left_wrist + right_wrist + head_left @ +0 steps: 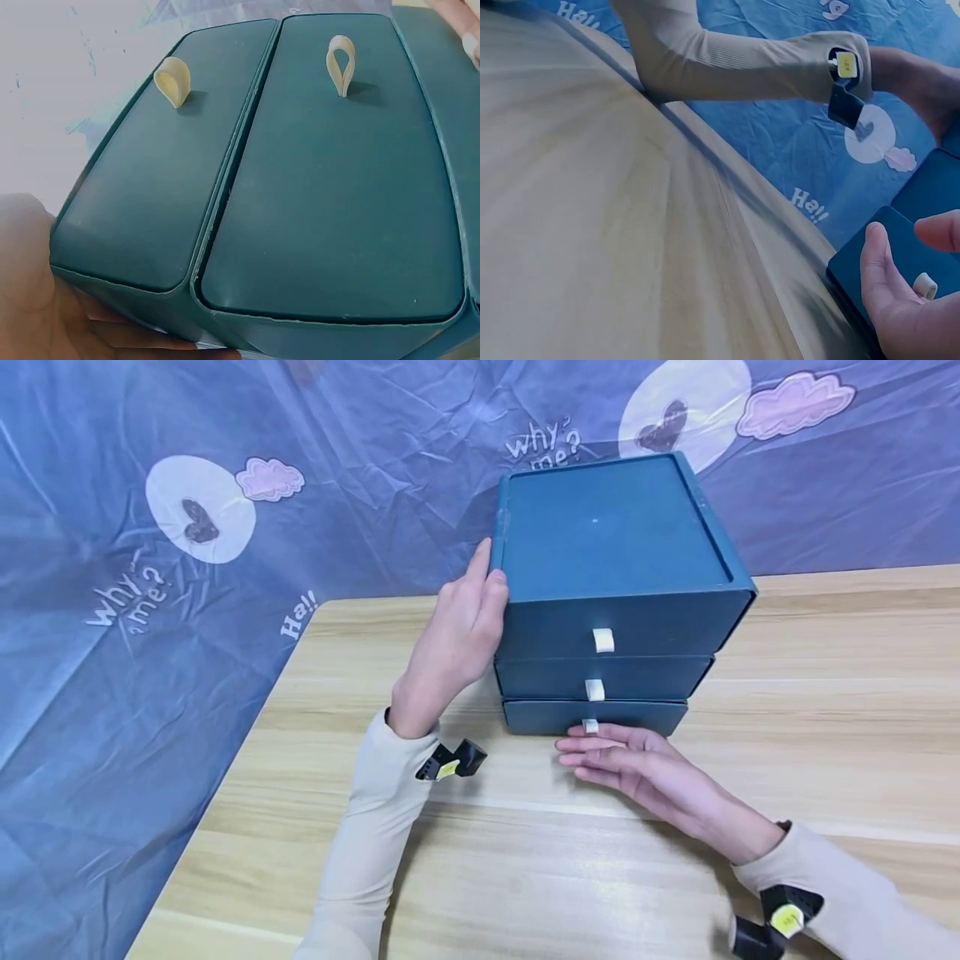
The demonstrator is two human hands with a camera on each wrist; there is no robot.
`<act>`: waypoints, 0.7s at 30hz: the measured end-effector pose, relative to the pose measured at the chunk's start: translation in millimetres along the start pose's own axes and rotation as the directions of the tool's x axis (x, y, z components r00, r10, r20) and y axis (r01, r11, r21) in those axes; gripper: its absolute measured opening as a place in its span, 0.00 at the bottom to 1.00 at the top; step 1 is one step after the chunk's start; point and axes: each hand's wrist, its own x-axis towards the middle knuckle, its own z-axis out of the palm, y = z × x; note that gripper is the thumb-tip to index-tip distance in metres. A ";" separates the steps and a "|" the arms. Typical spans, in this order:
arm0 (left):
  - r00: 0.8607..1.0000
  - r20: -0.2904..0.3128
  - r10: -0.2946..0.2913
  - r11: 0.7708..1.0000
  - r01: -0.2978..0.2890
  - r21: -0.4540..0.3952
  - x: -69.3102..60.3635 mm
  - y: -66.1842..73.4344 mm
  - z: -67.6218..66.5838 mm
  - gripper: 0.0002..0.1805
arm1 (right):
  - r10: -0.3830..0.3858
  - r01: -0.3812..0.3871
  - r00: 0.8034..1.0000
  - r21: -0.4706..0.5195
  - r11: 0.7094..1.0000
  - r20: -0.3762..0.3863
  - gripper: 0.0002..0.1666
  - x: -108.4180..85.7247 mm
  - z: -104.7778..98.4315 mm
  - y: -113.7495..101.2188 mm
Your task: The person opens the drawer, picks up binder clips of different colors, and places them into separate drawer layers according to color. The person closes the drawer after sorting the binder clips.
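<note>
A dark blue unit (615, 539) of three stacked drawers stands on the table, each front bearing a small cream pull loop. My left hand (459, 631) rests against its left side near the top, fingers extended along the wall; in the left wrist view, the upper loop (172, 81) and middle loop (341, 64) stick out from shut drawers. Down at the bottom drawer (543, 717), my right hand (648, 772) has its palm turned up and fingers loosely extended beside the lowest loop (590, 726). The right wrist view shows thumb and fingers apart around that loop (925, 286).
The light wood table (315, 827) ends along a slanted edge on the left. Behind and left of it hangs a blue printed cloth (375, 460). Both wrists wear small black cameras, on the left sleeve (375, 827) and the right sleeve (847, 893).
</note>
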 end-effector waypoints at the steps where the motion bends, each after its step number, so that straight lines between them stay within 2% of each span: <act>1: 1.000 0.000 0.000 1.000 0.000 0.003 -0.1 0.3 -0.1 0.32 | -0.005 0.004 1.000 0.013 1.000 0.004 0.24 0.9 -0.9 -0.6; 11: 1.000 0.000 0.001 1.000 -0.001 0.012 1.3 2.9 -0.9 0.32 | 0.024 -0.023 0.999 0.044 0.999 -0.026 0.25 6.0 -5.2 -3.1; 21: 1.000 -0.001 -0.017 1.000 0.017 -0.008 -3.1 1.5 1.2 0.32 | 0.039 -0.043 0.995 -0.044 0.998 -0.087 0.31 10.8 -7.3 2.0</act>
